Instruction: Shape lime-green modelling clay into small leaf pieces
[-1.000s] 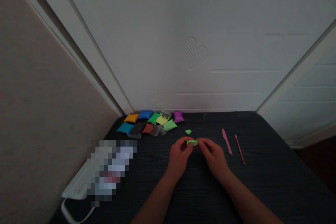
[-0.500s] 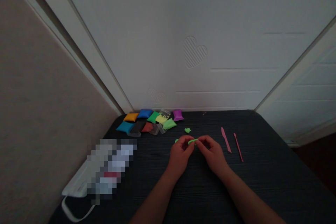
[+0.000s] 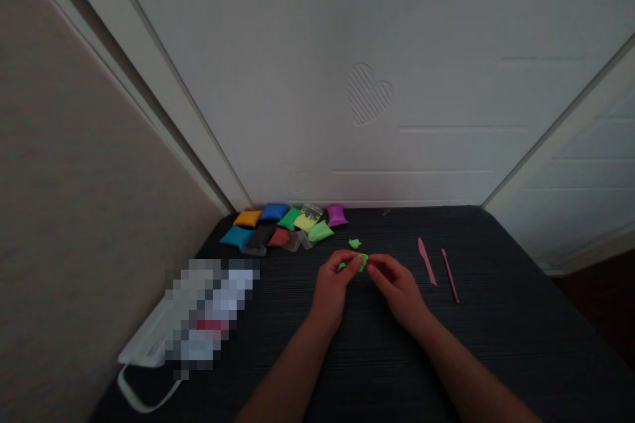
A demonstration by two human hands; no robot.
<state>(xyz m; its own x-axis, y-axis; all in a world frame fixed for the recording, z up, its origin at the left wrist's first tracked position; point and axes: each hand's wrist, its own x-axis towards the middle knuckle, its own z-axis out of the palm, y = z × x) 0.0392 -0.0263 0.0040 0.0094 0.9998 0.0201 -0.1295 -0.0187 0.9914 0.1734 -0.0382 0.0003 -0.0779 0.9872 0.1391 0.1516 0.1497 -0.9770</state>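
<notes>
Both my hands meet over the middle of the dark table (image 3: 496, 330). My left hand (image 3: 333, 285) and my right hand (image 3: 394, 285) pinch a small strip of light green clay (image 3: 362, 262) between their fingertips. The clay is partly hidden by my fingers. A second, smaller lump of green clay (image 3: 354, 243) lies on the table just beyond my hands, untouched.
Several small coloured clay packets (image 3: 285, 228) lie in a cluster at the table's back left. Two pink modelling tools, one wide (image 3: 426, 262) and one thin (image 3: 450, 275), lie to the right of my hands. A white bag (image 3: 143, 350) sits at the left edge. White panelled walls close the back.
The green strip, stretched out between my fingertips half a second ago, is now bunched shorter, and my fingertips have come closer together.
</notes>
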